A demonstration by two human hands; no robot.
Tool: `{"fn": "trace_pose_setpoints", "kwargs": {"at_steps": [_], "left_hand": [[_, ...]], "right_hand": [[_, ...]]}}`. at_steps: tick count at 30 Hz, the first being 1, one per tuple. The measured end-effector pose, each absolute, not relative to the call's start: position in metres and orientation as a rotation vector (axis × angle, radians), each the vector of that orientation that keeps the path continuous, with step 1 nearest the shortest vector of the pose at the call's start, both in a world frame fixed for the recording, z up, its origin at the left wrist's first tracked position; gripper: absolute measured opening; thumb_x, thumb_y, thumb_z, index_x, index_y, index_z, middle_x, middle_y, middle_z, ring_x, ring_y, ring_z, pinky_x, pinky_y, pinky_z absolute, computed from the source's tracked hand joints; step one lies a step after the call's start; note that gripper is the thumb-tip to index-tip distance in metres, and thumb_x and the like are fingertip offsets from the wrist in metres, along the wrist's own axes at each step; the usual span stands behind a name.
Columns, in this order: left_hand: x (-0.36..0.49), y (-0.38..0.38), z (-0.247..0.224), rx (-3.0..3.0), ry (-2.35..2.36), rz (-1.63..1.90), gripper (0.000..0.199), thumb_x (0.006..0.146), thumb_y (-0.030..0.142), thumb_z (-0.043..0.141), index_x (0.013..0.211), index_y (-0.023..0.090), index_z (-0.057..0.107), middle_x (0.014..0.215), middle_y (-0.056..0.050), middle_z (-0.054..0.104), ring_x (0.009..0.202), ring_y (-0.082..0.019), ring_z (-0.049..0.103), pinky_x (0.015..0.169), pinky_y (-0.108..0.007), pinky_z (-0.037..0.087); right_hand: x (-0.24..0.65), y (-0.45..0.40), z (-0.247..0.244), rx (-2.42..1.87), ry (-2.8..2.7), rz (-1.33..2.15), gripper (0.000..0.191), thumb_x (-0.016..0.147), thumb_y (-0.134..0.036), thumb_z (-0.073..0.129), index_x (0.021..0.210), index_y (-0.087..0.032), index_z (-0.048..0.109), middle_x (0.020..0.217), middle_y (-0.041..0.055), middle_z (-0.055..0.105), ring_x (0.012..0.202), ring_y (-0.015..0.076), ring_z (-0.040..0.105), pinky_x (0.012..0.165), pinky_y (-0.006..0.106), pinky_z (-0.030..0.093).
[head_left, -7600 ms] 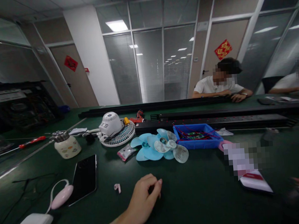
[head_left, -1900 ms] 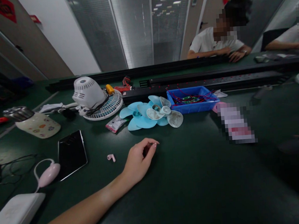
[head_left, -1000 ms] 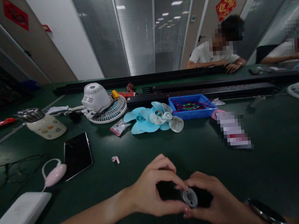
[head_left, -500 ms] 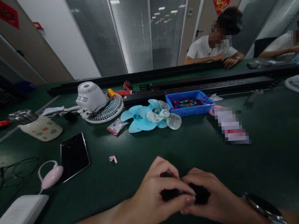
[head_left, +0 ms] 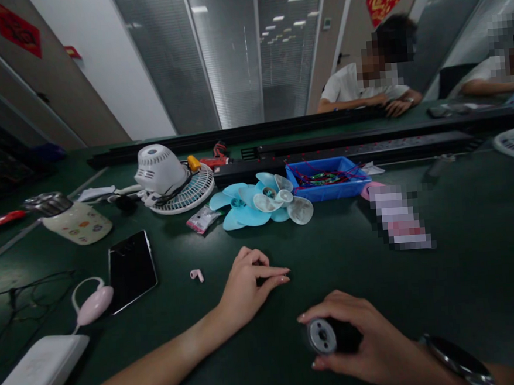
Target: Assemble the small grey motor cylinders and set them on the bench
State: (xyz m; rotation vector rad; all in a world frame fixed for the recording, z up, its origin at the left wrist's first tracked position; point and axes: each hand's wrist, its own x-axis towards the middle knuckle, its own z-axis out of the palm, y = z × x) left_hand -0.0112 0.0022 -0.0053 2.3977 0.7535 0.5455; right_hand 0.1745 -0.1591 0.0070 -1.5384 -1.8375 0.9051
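Observation:
My right hand (head_left: 372,331) grips a dark cylinder (head_left: 322,336), whose round silver end with several holes faces up toward me. Its thumb and fingers wrap around the sides, hiding much of the body. Farther left and forward, my left hand (head_left: 248,284) hovers over or rests on the green table, thumb and index fingertips brought together in a pinch. Whatever small thing may sit between those fingertips is too small to make out. A pink earbud (head_left: 197,275) lies just left of my left hand.
Blue fan blades (head_left: 249,205) lie ahead, beside a blue bin (head_left: 327,190) of wires and a white fan (head_left: 161,170). On the left are a phone (head_left: 133,271), a white box-shaped device (head_left: 36,378) and a cream cup (head_left: 78,222). Across the table sits a person (head_left: 355,83).
My hands, together at the cylinder before, are now apart. The left one has moved left and forward in a pinch. The right still holds the cylinder, its silver end now uncovered.

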Motion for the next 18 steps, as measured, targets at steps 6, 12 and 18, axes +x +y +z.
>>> {"fn": "trace_pose_setpoints", "kwargs": {"at_steps": [6, 12, 18], "left_hand": [[-0.0112, 0.0002, -0.0017, 2.427, 0.822, 0.563, 0.020, 0.087, 0.032, 0.065, 0.105, 0.034, 0.074, 0.083, -0.003, 0.058, 0.085, -0.020, 0.049, 0.074, -0.033, 0.041], [-0.0114, 0.0002, -0.0032, 2.410, 0.862, 0.599, 0.024, 0.091, 0.028, 0.060, 0.112, 0.030, 0.071, 0.086, -0.004, 0.059, 0.087, -0.021, 0.049, 0.076, -0.034, 0.042], [-0.0104, 0.0017, -0.0035, 2.345, 0.878, 0.651, 0.026, 0.093, 0.027, 0.056, 0.116, 0.028, 0.068, 0.089, -0.003, 0.061, 0.089, -0.021, 0.050, 0.078, -0.034, 0.043]], "right_hand": [[0.1749, -0.1594, 0.0083, -1.545, -1.837, 0.915, 0.043, 0.077, -0.046, 0.077, 0.115, -0.033, 0.062, 0.103, -0.0034, 0.062, 0.094, 0.0126, 0.057, 0.081, 0.024, 0.046], [0.1740, -0.1580, 0.0093, -1.540, -1.860, 0.902, 0.041, 0.078, -0.045, 0.076, 0.114, -0.033, 0.061, 0.103, -0.0041, 0.062, 0.095, 0.0123, 0.057, 0.082, 0.025, 0.046], [0.1749, -0.1576, 0.0079, -1.528, -1.873, 0.863, 0.040, 0.077, -0.041, 0.077, 0.113, -0.031, 0.061, 0.103, -0.0048, 0.061, 0.094, 0.0111, 0.057, 0.082, 0.024, 0.046]]}}
